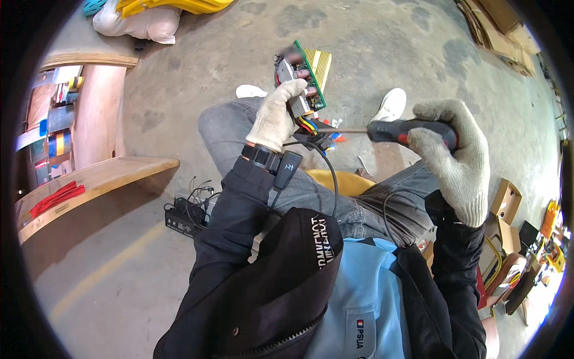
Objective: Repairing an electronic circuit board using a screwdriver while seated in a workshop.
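Head view gives me the gloved left hand [275,119], which grips the green circuit board [315,81] by its near end and hides part of it. The gloved right hand [457,158] is folded round the handle of a screwdriver [388,130], whose shaft points to the coloured wires [308,124] just beside the left hand; whether the tip touches them, I cannot tell. Ahead of the left hand, beside the board, I see a gold ribbed metal piece [323,67]. On its near side, a black cable [332,170] curves across the grey trousers [230,128]. Farther to its left, red cloth [57,199] lies on a wooden bench [125,172]. Well apart from the right hand, to its right, stand cardboard boxes [507,200].
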### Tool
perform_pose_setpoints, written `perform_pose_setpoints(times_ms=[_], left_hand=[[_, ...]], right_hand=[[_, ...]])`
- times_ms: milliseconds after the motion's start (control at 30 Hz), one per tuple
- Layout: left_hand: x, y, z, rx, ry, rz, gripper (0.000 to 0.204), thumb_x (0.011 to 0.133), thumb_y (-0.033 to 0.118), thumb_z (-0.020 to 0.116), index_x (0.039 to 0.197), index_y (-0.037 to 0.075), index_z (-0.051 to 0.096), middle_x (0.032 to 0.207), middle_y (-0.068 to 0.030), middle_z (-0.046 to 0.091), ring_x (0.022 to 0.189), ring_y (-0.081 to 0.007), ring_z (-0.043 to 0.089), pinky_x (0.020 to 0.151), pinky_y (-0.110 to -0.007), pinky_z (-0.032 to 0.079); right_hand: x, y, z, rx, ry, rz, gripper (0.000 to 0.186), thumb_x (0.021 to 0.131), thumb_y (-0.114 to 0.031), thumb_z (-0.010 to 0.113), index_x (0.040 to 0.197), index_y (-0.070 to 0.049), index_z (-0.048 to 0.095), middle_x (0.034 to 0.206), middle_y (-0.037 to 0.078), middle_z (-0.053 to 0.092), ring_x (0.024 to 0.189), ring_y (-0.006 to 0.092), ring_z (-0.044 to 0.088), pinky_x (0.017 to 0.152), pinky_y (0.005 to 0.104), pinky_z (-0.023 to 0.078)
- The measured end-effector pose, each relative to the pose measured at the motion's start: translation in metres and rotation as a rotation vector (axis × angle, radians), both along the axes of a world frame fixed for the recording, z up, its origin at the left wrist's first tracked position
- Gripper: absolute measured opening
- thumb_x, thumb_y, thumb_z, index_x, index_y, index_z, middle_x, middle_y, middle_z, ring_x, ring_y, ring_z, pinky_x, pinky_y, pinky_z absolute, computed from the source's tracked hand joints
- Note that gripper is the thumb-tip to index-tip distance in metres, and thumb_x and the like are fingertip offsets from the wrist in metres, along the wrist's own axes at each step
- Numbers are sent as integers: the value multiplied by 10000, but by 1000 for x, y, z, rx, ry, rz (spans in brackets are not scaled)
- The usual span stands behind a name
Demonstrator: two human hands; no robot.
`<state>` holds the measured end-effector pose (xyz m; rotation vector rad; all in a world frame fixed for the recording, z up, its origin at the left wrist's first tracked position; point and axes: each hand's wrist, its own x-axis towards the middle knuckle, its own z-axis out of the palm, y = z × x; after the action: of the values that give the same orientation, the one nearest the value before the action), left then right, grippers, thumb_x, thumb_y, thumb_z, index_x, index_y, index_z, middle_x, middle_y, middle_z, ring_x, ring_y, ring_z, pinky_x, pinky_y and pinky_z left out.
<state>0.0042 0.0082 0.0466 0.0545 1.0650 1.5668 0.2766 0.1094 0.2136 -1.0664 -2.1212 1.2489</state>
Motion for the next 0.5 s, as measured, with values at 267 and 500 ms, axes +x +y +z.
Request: perform_pose_setpoints(times_ms=[267,500], left_hand=[[-17,8,0,72,-23,186,384,963,119,693,1325,219,615,1105,18,666,949,-158,658,796,-366,537],[-9,11,4,-47,87,322,299,966,266,706,1258,244,643,1104,51,672,1006,-189,624,832,-456,505]], right_hand=[[12,-1,-20,-121,-23,118,259,883,-142,802,1078,-15,686,908,78,707,841,150,671,793,309,544],[32,-2,-46,-94,-189,356,208,892,-138,762,987,0,640,855,156,656,776,275,666,727,371,519]])
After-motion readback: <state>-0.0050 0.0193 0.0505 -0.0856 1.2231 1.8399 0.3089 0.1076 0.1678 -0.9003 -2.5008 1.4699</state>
